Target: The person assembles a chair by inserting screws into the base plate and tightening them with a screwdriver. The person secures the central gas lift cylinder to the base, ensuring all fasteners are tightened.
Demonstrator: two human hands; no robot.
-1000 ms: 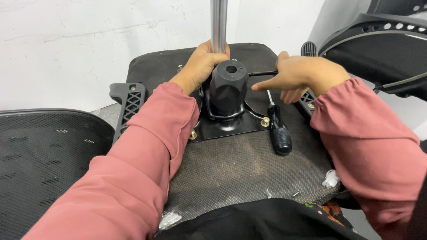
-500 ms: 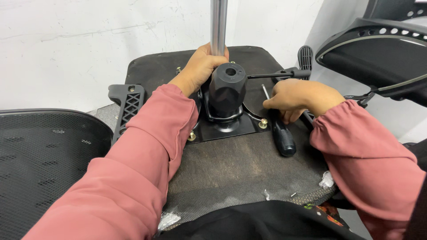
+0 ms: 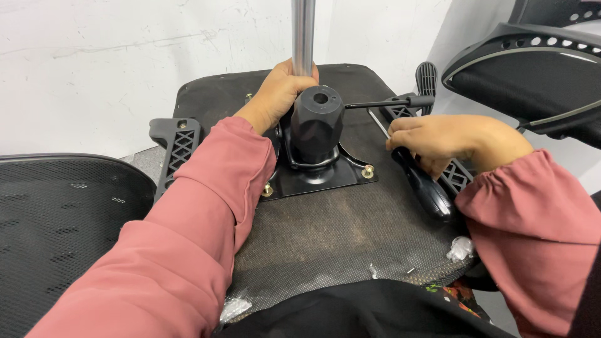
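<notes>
Currently, at far left lies a black perforated mesh chair panel (image 3: 56, 219). Next to it, a black plastic armrest bracket with a lattice pattern (image 3: 175, 150) sticks out from the left edge of the upturned dark fabric seat underside (image 3: 338, 231). The left hand (image 3: 278, 94), in a pink sleeve, is wrapped around the base of the upright chrome gas-lift column (image 3: 304, 31), just behind the black cylindrical mechanism housing (image 3: 317, 125). That housing stands on a black steel mounting plate (image 3: 313, 178) with brass-coloured bolts (image 3: 368, 170) at its corners, centred on the seat underside. A thin black lever rod (image 3: 382, 103) runs from the housing towards the right. The right hand (image 3: 438, 141) is closed around a screwdriver with a black handle (image 3: 426, 188), which lies tilted on the seat's right side; its metal shaft points up-left. The hands are well apart. At upper right sits another black chair part (image 3: 532, 69).
</notes>
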